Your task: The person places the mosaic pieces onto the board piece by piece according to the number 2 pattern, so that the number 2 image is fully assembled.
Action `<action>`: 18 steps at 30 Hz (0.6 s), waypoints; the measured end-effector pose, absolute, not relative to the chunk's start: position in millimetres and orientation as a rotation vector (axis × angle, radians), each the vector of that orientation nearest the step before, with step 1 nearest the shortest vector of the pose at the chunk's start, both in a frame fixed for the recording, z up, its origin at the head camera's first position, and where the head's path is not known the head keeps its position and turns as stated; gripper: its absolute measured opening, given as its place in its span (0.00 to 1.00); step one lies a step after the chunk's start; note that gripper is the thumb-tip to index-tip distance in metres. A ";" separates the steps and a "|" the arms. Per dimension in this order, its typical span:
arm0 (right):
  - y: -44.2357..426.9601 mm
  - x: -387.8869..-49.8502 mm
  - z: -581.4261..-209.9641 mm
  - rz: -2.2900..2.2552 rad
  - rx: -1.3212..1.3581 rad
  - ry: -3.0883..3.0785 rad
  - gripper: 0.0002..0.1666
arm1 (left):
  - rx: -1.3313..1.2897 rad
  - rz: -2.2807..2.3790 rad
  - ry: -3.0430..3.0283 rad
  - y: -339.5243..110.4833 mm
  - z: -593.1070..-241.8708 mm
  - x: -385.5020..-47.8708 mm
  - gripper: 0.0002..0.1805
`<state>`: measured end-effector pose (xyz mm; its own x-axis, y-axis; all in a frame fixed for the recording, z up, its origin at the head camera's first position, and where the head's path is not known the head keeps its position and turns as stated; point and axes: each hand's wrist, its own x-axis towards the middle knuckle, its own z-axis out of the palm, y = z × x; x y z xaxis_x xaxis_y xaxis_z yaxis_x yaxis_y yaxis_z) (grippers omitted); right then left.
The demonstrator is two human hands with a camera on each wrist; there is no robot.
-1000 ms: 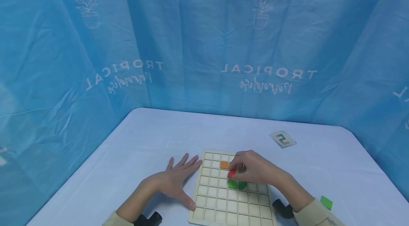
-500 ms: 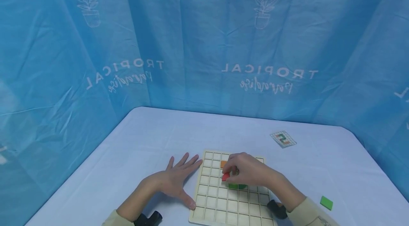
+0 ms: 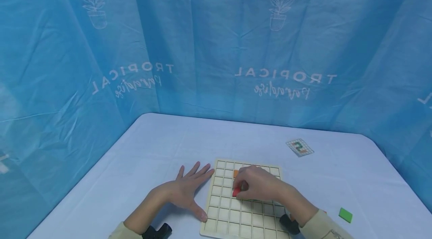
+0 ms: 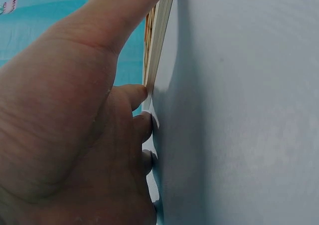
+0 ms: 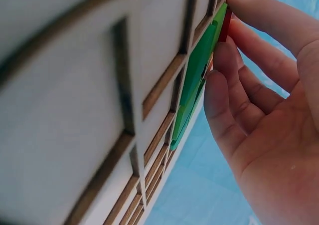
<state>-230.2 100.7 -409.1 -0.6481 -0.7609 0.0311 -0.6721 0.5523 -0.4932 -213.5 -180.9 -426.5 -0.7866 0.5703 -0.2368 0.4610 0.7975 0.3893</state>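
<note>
My right hand (image 3: 256, 183) is over the wooden grid board (image 3: 222, 214), pinching a red tile (image 3: 236, 192) between thumb and fingers near the board's middle. In the right wrist view the red tile (image 5: 226, 25) stands just beyond green tiles (image 5: 195, 73) set in the grid. An orange tile (image 3: 236, 173) sits in a cell behind the fingers; the green tiles are hidden by the hand in the head view. With fingers spread, my left hand (image 3: 185, 191) rests at the board's left edge, thumb and a fingertip touching it. The left wrist view shows that hand (image 4: 75, 115) against the board's side (image 4: 160, 33).
A printed pattern card (image 3: 300, 147) lies on the white table (image 3: 168, 137) beyond the board. A loose green tile (image 3: 345, 215) lies at the right. Orange shows partly behind the right wrist. A blue curtain (image 3: 216, 44) rises behind the table.
My right hand has moved left and slightly nearer across the board with the red tile, covering the green tiles. The left hand has stayed in place.
</note>
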 end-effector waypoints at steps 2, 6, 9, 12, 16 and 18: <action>100.5 -230.0 -409.9 -0.701 -1.204 2.598 0.07 | 0.786 0.447 2.642 -180.8 -426.6 -213.2 0.71; 100.9 -230.0 -410.5 -0.710 -1.188 2.588 0.07 | 0.785 0.445 2.644 -180.7 -427.1 -213.0 0.72; 101.6 -229.8 -410.1 -0.719 -1.182 2.580 0.08 | 0.783 0.442 2.647 -180.6 -427.4 -213.2 0.72; 102.5 -229.9 -409.6 -0.725 -1.179 2.580 0.08 | 0.781 0.440 2.650 -180.5 -427.5 -213.4 0.72; 103.9 -230.4 -409.6 -0.732 -1.170 2.578 0.09 | 0.781 0.439 2.648 -180.5 -427.0 -213.3 0.71; 104.2 -230.8 -409.6 -0.730 -1.172 2.577 0.10 | 0.784 0.438 2.646 -180.8 -426.9 -213.1 0.71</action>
<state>-230.8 104.2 -409.6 -0.6589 -0.7522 0.0073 -0.6443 0.5593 -0.5217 -213.1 -180.8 -426.9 -0.7877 0.5687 -0.2368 0.4621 0.7997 0.3834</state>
